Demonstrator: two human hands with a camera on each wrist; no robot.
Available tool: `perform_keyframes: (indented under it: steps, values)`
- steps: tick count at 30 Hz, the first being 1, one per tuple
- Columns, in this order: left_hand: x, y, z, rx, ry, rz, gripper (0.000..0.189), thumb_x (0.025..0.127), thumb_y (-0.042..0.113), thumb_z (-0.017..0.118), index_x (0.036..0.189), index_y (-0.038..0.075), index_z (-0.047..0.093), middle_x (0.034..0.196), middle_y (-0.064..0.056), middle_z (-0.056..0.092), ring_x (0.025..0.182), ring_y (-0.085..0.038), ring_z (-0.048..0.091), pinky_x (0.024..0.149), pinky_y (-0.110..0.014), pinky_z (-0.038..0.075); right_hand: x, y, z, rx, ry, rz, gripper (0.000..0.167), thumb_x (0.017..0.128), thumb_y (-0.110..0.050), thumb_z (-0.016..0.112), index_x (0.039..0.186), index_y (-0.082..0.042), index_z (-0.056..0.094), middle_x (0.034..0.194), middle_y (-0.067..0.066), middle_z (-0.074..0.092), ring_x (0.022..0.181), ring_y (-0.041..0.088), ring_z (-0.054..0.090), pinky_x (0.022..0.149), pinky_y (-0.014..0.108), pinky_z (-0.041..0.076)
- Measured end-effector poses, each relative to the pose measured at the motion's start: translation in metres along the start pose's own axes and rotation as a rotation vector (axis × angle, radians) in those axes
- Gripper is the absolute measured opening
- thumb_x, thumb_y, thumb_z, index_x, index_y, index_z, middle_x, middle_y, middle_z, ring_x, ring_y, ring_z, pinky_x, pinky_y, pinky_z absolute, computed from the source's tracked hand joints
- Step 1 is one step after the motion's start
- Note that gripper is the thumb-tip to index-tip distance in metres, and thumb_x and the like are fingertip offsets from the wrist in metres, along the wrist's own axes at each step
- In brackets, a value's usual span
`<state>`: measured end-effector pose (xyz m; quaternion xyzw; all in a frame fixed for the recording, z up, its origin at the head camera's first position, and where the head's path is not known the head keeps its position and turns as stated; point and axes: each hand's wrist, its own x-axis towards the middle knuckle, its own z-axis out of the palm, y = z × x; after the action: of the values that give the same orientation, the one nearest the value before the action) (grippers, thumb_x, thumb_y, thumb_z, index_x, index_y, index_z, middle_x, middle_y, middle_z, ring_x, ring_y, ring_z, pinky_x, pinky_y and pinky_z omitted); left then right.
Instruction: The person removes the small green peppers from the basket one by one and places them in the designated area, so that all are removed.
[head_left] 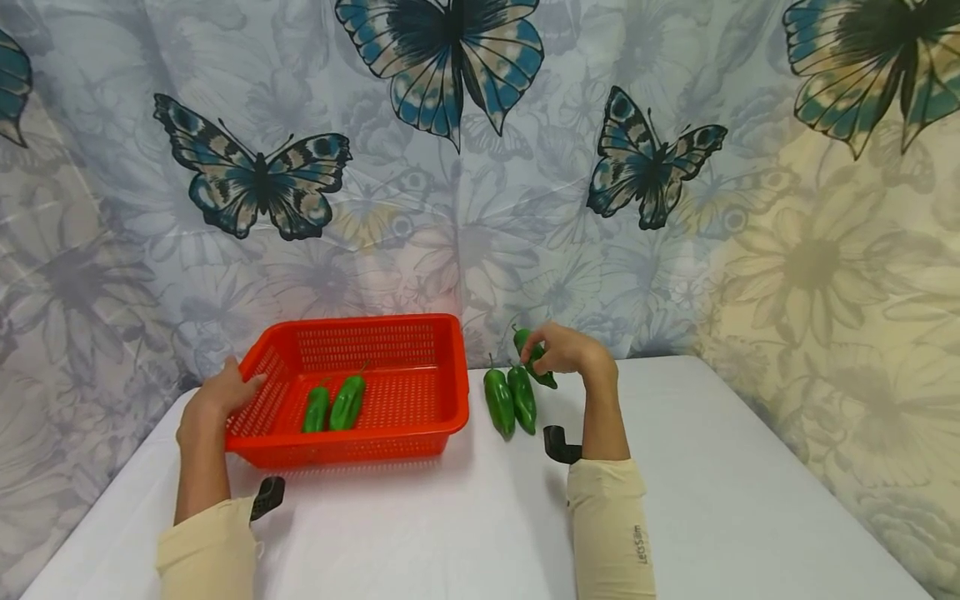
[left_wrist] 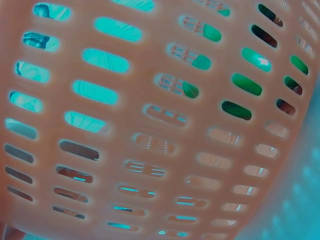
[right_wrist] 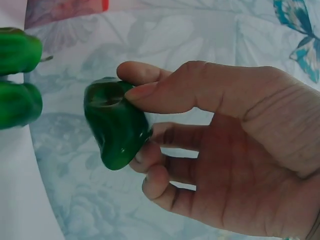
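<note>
My left hand [head_left: 213,404] grips the left rim of a red perforated plastic basket [head_left: 345,447], its thumb over the edge. Two green peppers [head_left: 348,402] lie inside, toward the basket's front. The left wrist view is filled by the basket's slotted wall [left_wrist: 115,135], with green showing through some slots. Right of the basket, my right hand [head_left: 570,350] pinches a third green pepper [right_wrist: 117,125] between thumb and fingers. Just left of that hand, two more green peppers [head_left: 499,404] lie side by side on the table.
A white cloth covers the table [head_left: 750,500]. Close behind it hangs a butterfly-patterned curtain [head_left: 525,275]. A black wrist-worn piece [head_left: 561,446] juts out from the right forearm, and a similar one [head_left: 267,497] from the left.
</note>
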<state>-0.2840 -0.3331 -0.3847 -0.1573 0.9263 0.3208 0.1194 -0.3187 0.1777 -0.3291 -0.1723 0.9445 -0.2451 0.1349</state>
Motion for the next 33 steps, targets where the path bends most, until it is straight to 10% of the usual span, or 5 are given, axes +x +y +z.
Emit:
perform_keyframes:
  steps: [13,21,33]
  values:
    - [-0.005,-0.001,0.001,-0.027,0.006,-0.019,0.091,0.11,0.04,0.04,0.157,-0.004,-0.024,0.149,-0.047,0.027,0.114,-0.05,0.064,0.079,-0.05,0.067,0.005,0.019,0.007,0.037,-0.165,0.207,0.032,0.089,0.01,0.06,0.115,-0.006,0.068,0.06,-0.004,0.04,0.053,0.008,0.026,0.054,0.021,0.026]
    - [-0.003,0.002,0.0,-0.023,0.016,-0.048,0.091,0.11,0.042,0.041,0.158,0.0,-0.023,0.153,-0.046,0.024,0.119,-0.051,0.058,0.083,-0.054,0.065,0.018,0.031,0.024,0.032,-0.161,0.336,0.069,0.088,0.007,0.069,0.15,-0.011,0.045,0.062,-0.001,0.047,0.052,0.009,0.033,0.051,0.021,0.029]
    - [-0.002,-0.001,0.0,-0.016,0.022,-0.022,0.091,0.11,0.042,0.041,0.158,-0.003,-0.022,0.153,-0.047,0.025,0.121,-0.053,0.058,0.084,-0.053,0.065,0.018,0.035,0.029,0.088,-0.132,0.377,0.076,0.09,0.003,0.073,0.157,-0.01,0.039,0.14,0.023,0.057,0.091,0.024,0.076,0.086,0.036,0.064]
